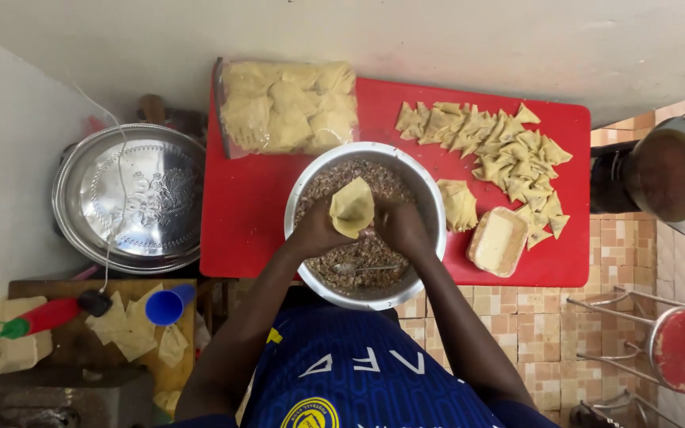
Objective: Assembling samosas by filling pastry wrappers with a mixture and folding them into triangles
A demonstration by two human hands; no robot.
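1. While both arms reach over a steel bowl (431,208) of minced filling, the left hand (316,230) and right hand (403,227) close together around a folded pastry sheet (352,207), each pinching one side of it.
2. Just below the hands, a spoon (362,269) lies in the filling.
3. Beyond the right hand, folded triangular pastries (501,150) spread across the red bench (247,206), with a small stack of pastry strips (459,204) and a shallow tub (498,241) nearer to it.
4. Beyond the left hand sits a clear bag of pastries (287,107); further out on that side rests a silver tray (132,198).
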